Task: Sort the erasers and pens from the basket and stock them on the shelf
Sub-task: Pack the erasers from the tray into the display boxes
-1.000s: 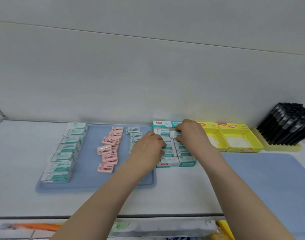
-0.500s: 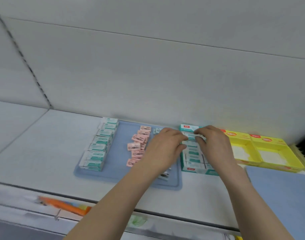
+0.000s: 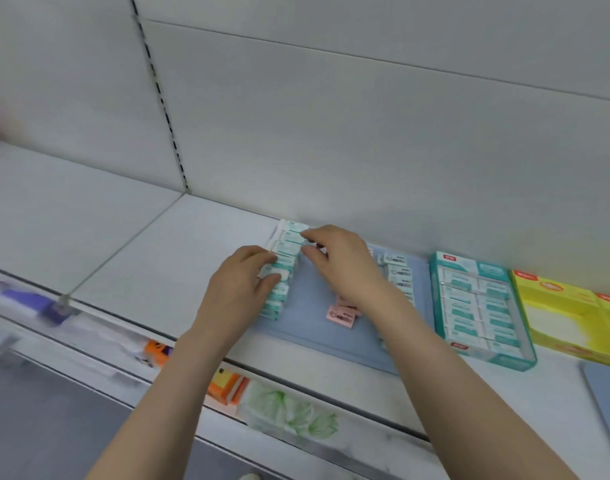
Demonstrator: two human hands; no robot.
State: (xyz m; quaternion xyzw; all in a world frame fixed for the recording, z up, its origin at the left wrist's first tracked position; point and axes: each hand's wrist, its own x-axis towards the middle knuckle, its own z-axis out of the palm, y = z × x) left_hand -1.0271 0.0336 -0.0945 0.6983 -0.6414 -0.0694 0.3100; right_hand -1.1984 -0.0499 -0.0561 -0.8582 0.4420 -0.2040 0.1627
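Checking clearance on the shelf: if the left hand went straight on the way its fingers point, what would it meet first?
The row of teal erasers: the left hand points right at it, fingers seemingly touching its left side, though depth is unclear.

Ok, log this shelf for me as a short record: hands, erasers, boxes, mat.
left hand: fingertips against the left side of the row of green erasers
right hand: fingertips at the row's far end, right side
pink erasers: on the blue mat, partly hidden by the right arm
green box: right of the mat, packed with erasers
yellow boxes: right of the green box
shelf: white, carries everything
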